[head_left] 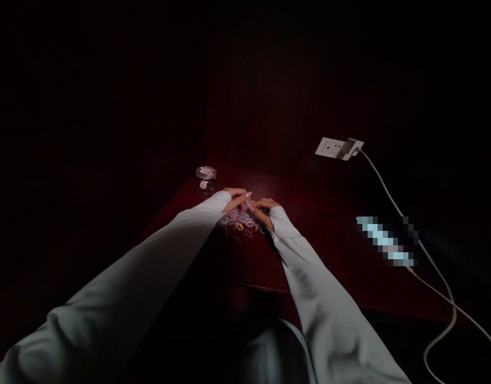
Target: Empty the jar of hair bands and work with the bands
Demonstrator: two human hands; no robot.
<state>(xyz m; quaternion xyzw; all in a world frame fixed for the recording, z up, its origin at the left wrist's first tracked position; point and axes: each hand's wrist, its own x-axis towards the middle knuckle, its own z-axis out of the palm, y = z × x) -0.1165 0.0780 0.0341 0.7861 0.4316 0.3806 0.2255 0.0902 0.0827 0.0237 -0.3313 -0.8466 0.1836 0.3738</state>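
My left hand (236,197) and my right hand (266,207) meet fingertip to fingertip over the far part of a dark red table. Under and in front of them lies a tangled heap of small coloured hair ties (238,220), in pink, purple and yellow. Both hands have their fingers bent and pinched together, but whatever is between them is too small and dim to make out. Just left of my left hand stands a clear round jar (206,178) with a pink-patterned lid.
A white wall socket (333,148) with a plugged-in charger (351,148) is at the back right. From it a pale cable (383,184) hangs down across the right side. A blurred-out, lit device (385,241) lies on the table (253,266) to the right. The surroundings are very dark.
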